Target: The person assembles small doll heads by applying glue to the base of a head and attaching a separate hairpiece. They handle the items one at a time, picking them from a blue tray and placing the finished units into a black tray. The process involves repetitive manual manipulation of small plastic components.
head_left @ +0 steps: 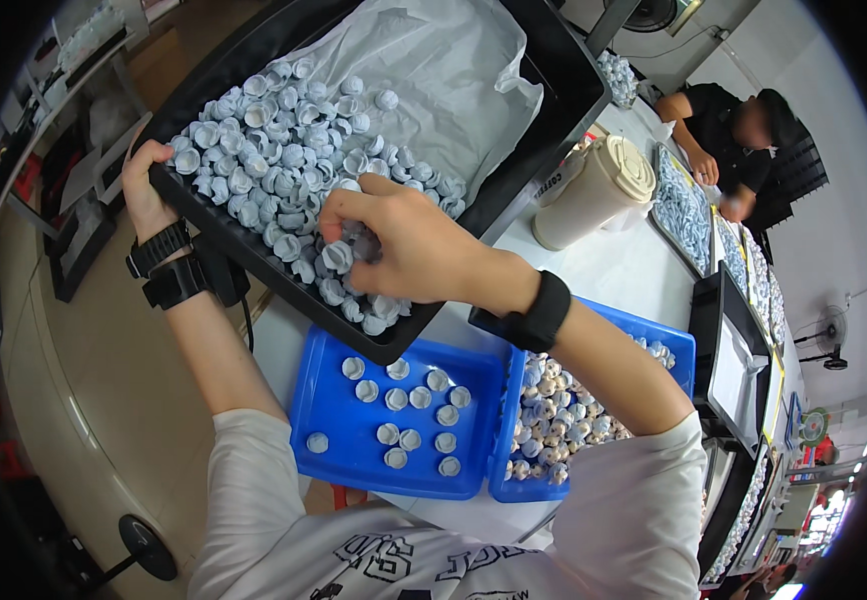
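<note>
My left hand (148,186) grips the left rim of a large black tray (239,262), which is tilted above the table. Small pale grey-blue cup-shaped pieces (254,150) are heaped inside it, beside a crumpled translucent plastic sheet (444,75). Down in the near end of the heap, my right hand (409,240) has its fingers curled around some of these pieces; its fingertips are partly hidden. Below the black tray, a shallow blue tray (339,435) holds several similar pieces, spread apart. The blue bin (502,480) to its right holds many small whitish-and-brown pieces (549,410), partly covered by my right forearm.
A lidded beige tumbler (594,195) stands right of the black tray on the white table (634,270). Farther right are trays of small pieces (682,210) and a black bin (729,350). A co-worker (729,135) sits at the far right. Tiled floor (64,350) lies left.
</note>
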Available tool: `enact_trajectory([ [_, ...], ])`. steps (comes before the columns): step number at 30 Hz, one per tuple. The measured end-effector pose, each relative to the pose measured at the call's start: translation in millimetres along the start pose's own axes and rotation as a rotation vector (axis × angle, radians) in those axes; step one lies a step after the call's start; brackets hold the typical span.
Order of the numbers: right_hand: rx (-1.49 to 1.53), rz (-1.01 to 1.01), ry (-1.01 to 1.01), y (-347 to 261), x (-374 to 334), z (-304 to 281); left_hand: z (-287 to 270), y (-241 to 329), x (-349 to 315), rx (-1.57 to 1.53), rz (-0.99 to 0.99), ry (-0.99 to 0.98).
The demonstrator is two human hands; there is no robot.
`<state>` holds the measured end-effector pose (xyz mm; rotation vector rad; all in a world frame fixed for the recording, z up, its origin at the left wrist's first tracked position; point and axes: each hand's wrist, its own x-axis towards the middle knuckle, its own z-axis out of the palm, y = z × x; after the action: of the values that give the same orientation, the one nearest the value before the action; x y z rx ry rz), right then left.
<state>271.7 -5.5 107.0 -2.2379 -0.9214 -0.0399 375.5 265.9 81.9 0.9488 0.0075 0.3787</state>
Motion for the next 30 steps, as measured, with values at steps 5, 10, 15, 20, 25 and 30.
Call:
enact_trajectory([
  [5, 0.101, -0.044, -0.295, -46, -33, -14, 3, 4, -3, 0.03, 0.033, -0.023],
  [10, -0.059, 0.061, -0.649, -74, -71, 4, -9, -5, 9, 0.053, 0.0, -0.076],
  [15, -0.339, 0.016, -0.59, -51, -108, 49, 5, 2, 1, 0.056, 0.055, -0.063],
  [20, -0.192, 0.035, -0.501, -61, -101, 22, 20, 4, -8, 0.044, 0.09, -0.043],
  [25, 0.33, 0.979, -0.196, -9, -82, -41, 18, 9, -11, 0.073, 0.111, -0.027],
  [30, 0.752, 1.04, 0.053, 24, -99, -49, 6, -1, 2, 0.014, 0.056, -0.043],
])
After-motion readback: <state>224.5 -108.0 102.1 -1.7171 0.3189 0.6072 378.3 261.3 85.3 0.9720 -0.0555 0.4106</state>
